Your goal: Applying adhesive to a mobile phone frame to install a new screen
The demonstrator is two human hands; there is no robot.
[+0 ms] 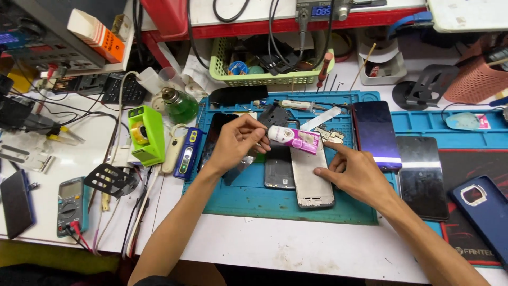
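Observation:
My left hand (239,139) is closed on one end of a small white and pink tube (294,139), held level above a teal work mat (254,198). My right hand (353,173) reaches in from the right, its forefinger touching the tube's other end and its thumb resting on a grey phone frame (311,180) that lies on the mat. A darker phone body (278,168) lies beside the frame, under the tube.
A green tape dispenser (146,133), a green glass bottle (179,105) and a yellow multimeter (69,204) stand at the left. Dark phone screens (374,132) and a blue case (482,209) lie at the right. A green basket (264,78) sits behind the mat.

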